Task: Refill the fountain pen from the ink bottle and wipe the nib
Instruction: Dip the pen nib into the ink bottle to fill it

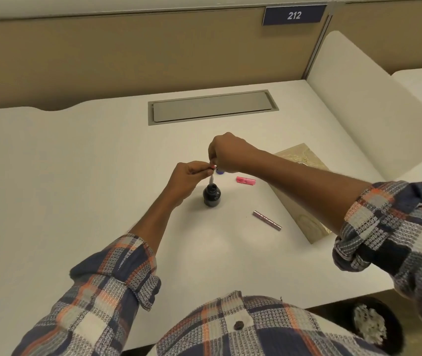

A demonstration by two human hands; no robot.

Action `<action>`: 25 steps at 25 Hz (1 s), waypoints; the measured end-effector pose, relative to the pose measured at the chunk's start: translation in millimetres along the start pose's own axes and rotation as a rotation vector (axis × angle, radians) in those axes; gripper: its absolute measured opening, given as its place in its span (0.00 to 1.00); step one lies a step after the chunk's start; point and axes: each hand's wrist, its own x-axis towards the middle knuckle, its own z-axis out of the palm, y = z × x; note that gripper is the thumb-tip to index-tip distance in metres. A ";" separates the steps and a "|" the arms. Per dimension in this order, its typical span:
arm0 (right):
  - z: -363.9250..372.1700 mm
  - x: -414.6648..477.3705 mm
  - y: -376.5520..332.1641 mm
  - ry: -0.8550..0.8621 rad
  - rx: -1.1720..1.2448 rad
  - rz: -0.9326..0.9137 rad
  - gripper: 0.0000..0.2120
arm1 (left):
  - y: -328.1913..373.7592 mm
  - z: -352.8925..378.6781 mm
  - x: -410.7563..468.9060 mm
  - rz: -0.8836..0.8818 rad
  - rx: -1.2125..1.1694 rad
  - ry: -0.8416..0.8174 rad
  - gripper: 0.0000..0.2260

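Note:
A dark ink bottle (212, 195) stands uncapped on the white desk (76, 176). The thin pen section (211, 179) is held upright over it, its lower end in the bottle's mouth. My left hand (188, 179) pinches the pen's top from the left. My right hand (226, 152) grips the very top end from above. A blue bottle cap (220, 171) peeks out under my right hand. A pink pen piece (245, 180) lies to the right. The metallic pen barrel (267, 220) lies nearer me on the right.
A beige patterned box (305, 201) sits on the right under my right forearm. A grey cable hatch (212, 107) is set into the desk at the back. A white divider panel (364, 104) bounds the right side. The desk's front edge is at my body.

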 end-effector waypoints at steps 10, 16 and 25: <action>4.2 -2.9 0.1 0.022 0.004 -0.006 0.07 | -13.6 -0.4 6.4 0.004 -0.011 -0.033 0.10; 10.4 -2.5 3.2 0.021 0.011 0.002 0.08 | -18.0 3.6 3.6 -0.006 -0.019 -0.044 0.09; 12.2 -0.6 5.6 0.017 0.036 0.010 0.08 | -18.9 6.6 3.5 0.002 -0.049 -0.031 0.08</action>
